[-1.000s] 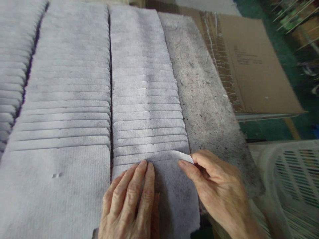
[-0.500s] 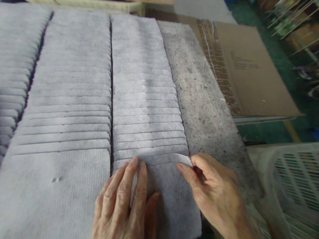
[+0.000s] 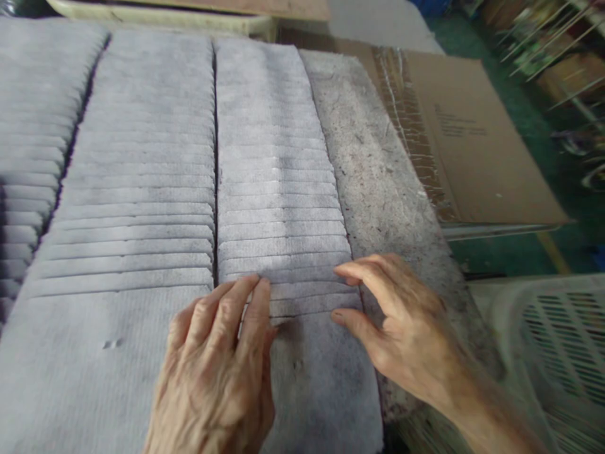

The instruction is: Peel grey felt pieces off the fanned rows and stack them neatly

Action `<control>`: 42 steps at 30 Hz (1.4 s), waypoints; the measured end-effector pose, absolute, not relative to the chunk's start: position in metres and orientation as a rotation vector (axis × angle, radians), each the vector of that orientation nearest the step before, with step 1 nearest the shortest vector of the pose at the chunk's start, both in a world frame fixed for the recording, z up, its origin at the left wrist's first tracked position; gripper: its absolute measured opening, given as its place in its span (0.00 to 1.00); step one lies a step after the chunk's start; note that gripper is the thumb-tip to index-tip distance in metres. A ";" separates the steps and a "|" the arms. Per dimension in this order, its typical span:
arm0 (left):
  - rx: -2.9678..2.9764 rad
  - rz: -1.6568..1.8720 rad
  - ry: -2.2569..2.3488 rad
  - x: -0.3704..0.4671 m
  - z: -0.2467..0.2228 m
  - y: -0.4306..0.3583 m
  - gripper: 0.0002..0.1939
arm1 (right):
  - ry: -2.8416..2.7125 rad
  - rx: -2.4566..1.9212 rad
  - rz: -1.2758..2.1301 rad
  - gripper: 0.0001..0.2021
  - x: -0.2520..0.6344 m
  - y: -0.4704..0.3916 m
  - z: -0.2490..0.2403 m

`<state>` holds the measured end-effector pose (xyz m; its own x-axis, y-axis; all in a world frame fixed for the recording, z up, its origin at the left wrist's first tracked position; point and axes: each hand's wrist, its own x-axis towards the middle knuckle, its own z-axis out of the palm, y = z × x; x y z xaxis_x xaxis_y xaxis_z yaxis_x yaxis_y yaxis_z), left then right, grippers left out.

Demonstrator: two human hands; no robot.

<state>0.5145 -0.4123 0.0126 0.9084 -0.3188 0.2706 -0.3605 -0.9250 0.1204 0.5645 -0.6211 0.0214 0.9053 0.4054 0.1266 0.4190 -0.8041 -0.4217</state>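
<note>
Grey fabric pieces (image 3: 283,208) lie overlapped like shingles in a long row under my hands. My left hand (image 3: 220,353) rests on the near end of this row, its fingers stretched forward and close together on the cloth; the thumb is partly hidden. At the row's right edge my right hand (image 3: 401,321) has thumb and forefinger apart, the tips touching or just over the cloth, with nothing between them. A second row of the same fabric pieces (image 3: 137,183) runs alongside on the left, ending in a full piece with two small marks.
Another overlapped row (image 3: 28,189) stands at the far left. To the right are a speckled grey board (image 3: 378,170), a taped cardboard box (image 3: 477,139) and a white slotted plastic basket (image 3: 529,378). A pale tray edge (image 3: 189,22) shows at the back.
My right hand has let go of the fabric corner it pinched, and its fingers have spread. The lifted corner now lies flat. My left hand has shifted slightly left and forward.
</note>
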 end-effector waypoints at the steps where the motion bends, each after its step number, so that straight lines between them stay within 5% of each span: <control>1: 2.929 0.341 -0.530 0.519 0.014 -0.412 0.20 | -0.568 -2.619 -0.009 0.11 0.565 -0.621 0.021; 10: 3.068 0.123 -0.502 0.540 0.031 -0.410 0.06 | -0.359 -2.643 -0.064 0.07 0.553 -0.618 0.013; 22: 2.920 0.074 -0.214 0.529 0.022 -0.389 0.11 | -0.191 -2.677 -0.118 0.17 0.543 -0.618 0.015; 42: 2.946 0.089 -0.301 0.532 0.018 -0.385 0.11 | -0.194 -2.600 -0.050 0.15 0.548 -0.616 0.020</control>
<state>0.5315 -0.3853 0.0183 0.9777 -0.1951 0.0775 -0.2058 -0.9636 0.1706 0.5476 -0.6156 0.0201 0.9890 0.1285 0.0738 0.1482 -0.8506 -0.5044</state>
